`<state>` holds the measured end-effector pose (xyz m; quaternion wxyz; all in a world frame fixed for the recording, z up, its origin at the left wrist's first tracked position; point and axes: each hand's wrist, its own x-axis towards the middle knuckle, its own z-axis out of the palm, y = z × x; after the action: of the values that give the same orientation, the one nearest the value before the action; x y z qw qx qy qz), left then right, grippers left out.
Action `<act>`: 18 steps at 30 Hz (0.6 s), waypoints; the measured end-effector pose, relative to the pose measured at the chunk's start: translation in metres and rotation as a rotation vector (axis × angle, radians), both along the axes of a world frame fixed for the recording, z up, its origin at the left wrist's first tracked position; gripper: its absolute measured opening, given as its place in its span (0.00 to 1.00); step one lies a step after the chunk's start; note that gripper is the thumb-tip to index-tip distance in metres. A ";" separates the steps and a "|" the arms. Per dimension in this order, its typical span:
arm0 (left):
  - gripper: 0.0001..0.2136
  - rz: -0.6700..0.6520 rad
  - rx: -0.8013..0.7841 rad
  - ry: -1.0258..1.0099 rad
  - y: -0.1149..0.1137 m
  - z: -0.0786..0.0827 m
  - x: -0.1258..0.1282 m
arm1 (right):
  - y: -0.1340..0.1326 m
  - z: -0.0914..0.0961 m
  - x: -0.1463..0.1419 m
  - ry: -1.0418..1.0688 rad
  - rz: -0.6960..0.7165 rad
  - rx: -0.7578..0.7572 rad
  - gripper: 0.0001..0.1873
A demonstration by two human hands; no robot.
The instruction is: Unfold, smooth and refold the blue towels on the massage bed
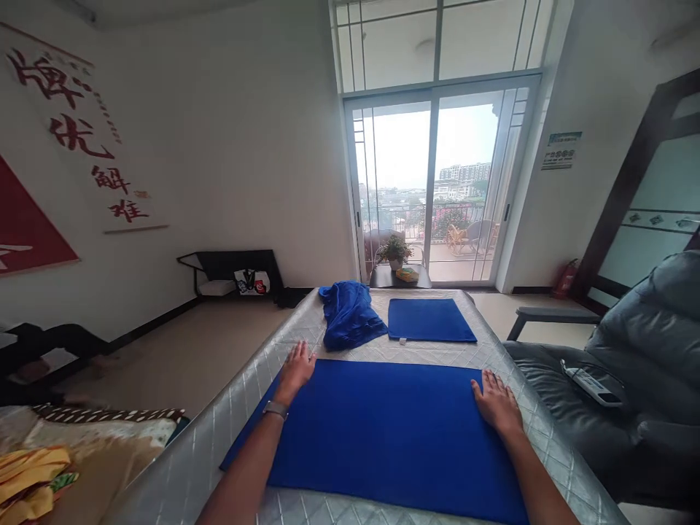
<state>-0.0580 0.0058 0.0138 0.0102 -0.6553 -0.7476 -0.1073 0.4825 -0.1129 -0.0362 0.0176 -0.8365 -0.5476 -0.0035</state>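
A large blue cloth lies spread flat on a quilted, silvery mattress. My left hand rests open at the cloth's far left corner, fingers stretched forward. At the far right corner my right hand lies flat and open, its palm over the cloth's edge. Beyond them, a smaller blue cloth, folded into a neat rectangle with a small white tag at its near edge, sits on the right. Beside it, to the left, is a crumpled blue cloth.
A dark reclining chair with a power strip on its seat stands to the right. Past the mattress, a small table bears a potted plant. Yellow fabric lies at lower left. A bench stands by the wall.
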 end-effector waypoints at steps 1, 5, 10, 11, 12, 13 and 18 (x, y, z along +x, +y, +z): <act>0.29 -0.072 0.010 -0.007 -0.003 0.005 0.017 | 0.000 0.000 0.000 0.008 0.000 0.004 0.38; 0.25 -0.504 -0.048 -0.082 -0.031 0.021 0.104 | -0.003 0.005 -0.001 0.023 -0.003 0.017 0.38; 0.24 -0.805 -0.027 -0.158 -0.065 0.013 0.196 | -0.007 0.012 -0.006 0.020 -0.008 0.006 0.37; 0.25 -0.815 -0.014 -0.154 -0.068 0.006 0.206 | -0.007 0.012 -0.006 0.020 -0.009 0.005 0.37; 0.26 -0.807 -0.004 -0.144 -0.069 -0.001 0.213 | -0.008 0.013 -0.006 0.019 -0.009 0.005 0.37; 0.28 -0.788 0.000 -0.130 -0.069 -0.010 0.216 | -0.008 0.013 -0.006 0.019 -0.010 0.004 0.37; 0.33 -0.662 -0.106 -0.066 -0.054 -0.041 0.197 | -0.007 0.009 -0.003 -0.002 -0.006 0.016 0.37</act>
<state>0.1387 -0.0483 -0.0270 -0.0834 -0.8583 -0.4989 -0.0869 0.4793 -0.1199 -0.0275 0.0235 -0.8380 -0.5451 -0.0088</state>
